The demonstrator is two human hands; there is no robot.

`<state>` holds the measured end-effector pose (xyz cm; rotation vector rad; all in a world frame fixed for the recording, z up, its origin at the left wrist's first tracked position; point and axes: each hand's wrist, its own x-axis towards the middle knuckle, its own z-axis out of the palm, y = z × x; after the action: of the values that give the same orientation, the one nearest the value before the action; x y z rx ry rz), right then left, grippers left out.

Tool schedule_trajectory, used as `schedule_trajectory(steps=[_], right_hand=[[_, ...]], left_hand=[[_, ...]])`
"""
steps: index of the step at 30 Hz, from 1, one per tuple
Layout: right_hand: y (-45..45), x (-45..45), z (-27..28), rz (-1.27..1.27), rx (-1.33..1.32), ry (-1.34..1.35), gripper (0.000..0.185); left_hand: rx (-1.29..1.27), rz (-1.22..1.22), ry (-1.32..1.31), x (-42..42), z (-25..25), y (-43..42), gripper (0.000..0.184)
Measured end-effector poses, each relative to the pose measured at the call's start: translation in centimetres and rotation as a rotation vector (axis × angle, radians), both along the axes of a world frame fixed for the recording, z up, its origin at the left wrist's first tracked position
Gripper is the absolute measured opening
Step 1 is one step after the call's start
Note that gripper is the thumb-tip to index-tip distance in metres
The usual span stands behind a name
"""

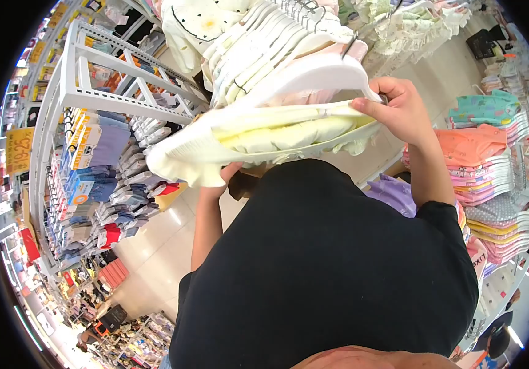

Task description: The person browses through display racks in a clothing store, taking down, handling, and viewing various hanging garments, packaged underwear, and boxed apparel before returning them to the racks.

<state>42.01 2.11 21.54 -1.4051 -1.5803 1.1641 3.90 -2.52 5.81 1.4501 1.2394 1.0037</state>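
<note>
A pale yellow garment (295, 134) with ruffled edges stretches across in front of my chest. My right hand (403, 111) pinches its upper edge between thumb and fingers, beside the end of a white hanger (320, 71). At the garment's lower left side, my left hand (220, 183) grips the fabric from below; part of that hand is hidden behind the cloth. Directly beyond hangs a row of white and cream clothes (255, 46) on hangers. A white top with a dark dotted collar (206, 24) shows at the row's left end.
To the left stands a white metal rack (111, 101) with folded jeans and socks below it. Stacks of colourful children's clothes (483, 157) hang at the right. A purple garment (393, 194) is close to my right elbow. Pale tiled floor (147, 246) runs between the displays.
</note>
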Motion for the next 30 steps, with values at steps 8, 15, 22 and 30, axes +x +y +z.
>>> schedule_trajectory(steps=[8, 15, 22, 30], right_hand=[[1.1, 5.3, 0.0, -0.382, 0.408, 0.005, 0.025], [0.4, 6.5, 1.6, -0.415, 0.530, -0.105, 0.021], [2.7, 12.5, -0.5, -0.287, 1.120, -0.185, 0.027], [7.6, 26.7, -2.6, 0.200, 1.108, 0.371, 0.025]], left_hand=[[-0.138, 0.213, -0.023, 0.0, -0.7, 0.2, 0.032], [-0.082, 0.260, -0.050, -0.4, -1.0, 0.4, 0.015], [-0.085, 0.377, -0.184, -2.2, -1.9, -0.2, 0.013], [-0.141, 0.378, -0.274, -2.8, -2.7, -0.5, 0.016]])
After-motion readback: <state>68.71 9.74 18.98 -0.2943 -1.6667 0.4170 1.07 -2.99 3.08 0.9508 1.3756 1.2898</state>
